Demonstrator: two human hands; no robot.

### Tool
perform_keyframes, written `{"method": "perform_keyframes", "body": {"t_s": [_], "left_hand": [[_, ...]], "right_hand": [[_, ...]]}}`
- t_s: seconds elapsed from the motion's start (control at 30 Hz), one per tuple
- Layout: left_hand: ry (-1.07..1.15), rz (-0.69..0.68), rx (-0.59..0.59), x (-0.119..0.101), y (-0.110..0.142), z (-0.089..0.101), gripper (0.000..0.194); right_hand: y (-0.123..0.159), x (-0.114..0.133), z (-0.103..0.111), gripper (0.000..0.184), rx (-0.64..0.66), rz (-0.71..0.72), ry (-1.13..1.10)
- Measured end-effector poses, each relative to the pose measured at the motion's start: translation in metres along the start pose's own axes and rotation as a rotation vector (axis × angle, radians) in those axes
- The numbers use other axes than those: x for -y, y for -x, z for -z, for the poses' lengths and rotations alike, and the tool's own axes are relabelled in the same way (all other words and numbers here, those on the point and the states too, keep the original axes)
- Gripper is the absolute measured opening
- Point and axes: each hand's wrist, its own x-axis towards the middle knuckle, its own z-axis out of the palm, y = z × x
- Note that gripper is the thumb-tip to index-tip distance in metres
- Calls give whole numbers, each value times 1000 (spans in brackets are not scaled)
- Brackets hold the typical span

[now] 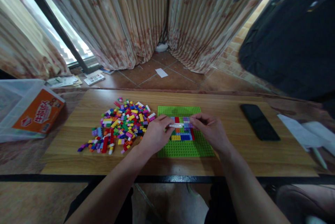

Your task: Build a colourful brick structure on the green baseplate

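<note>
A green baseplate (185, 151) lies in the middle of the wooden table, partly covered by my hands. On it sits a block of toy bricks (185, 137) in red, yellow, blue, purple and orange. My left hand (156, 134) pinches one end of a long whitish brick (176, 125) above this block. From the other side, my right hand (209, 129) reaches in with thumb and fingers closed at the purple bricks (186, 119). What lies between those right fingertips is too small to make out.
A big pile of loose coloured bricks (125, 121) spreads left of the baseplate. A black phone (260, 122) lies at the table's right. Beyond the left end stands a clear plastic box (23, 88) with an orange label. Papers (300, 131) lie off the right end.
</note>
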Motion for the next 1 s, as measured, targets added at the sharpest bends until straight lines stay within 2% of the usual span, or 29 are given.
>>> {"method": "perform_keyframes", "body": {"t_s": [0.23,0.43,0.7,1.0], "left_hand": [[-9,94,-39,-6,0,-6,7],[-19,214,-64,-10,2,-9,10],[8,174,-37,-9,3,-6,7],[54,148,-4,-5,5,1,9]], "right_hand": [[0,-1,-2,28,-5,14,39],[2,-4,-5,21,24,71,106],[6,2,-10,10,93,287,407],[6,-1,-9,10,99,315,428]]}}
